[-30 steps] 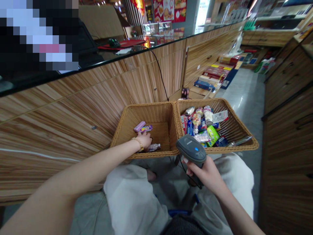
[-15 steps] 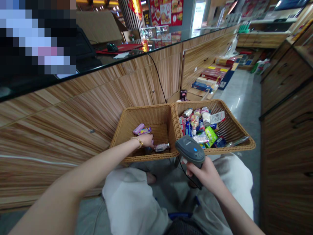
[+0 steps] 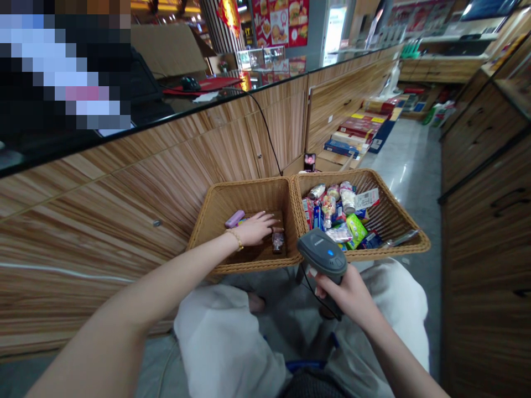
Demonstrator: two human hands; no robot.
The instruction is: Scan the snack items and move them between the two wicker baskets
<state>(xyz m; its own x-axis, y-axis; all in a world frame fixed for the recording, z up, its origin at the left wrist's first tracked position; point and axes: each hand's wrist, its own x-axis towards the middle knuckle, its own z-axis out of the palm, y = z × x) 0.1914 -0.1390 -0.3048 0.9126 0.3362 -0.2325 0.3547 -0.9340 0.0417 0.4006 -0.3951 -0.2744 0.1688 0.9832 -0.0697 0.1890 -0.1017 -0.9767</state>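
Observation:
My left hand (image 3: 258,227) reaches into the left wicker basket (image 3: 215,205), fingers stretched out flat and holding nothing. A small clear packet (image 3: 277,241) lies just right of it, and a pink packet (image 3: 234,219) lies to its left on the basket floor. My right hand (image 3: 347,293) grips a grey barcode scanner (image 3: 324,254) by the handle, its head in front of the two baskets. The right wicker basket (image 3: 404,218) is full of several small snack packets and jars.
A wooden counter front (image 3: 124,193) with a glass top runs along the left. A black cable (image 3: 265,124) hangs down it behind the baskets. Boxed goods (image 3: 357,132) are stacked on the floor further back. Dark wooden cabinets (image 3: 485,221) line the right side.
My left hand has moved right inside the left basket and opened flat. The small clear packet has slid right and turned. The scanner hand has hardly moved.

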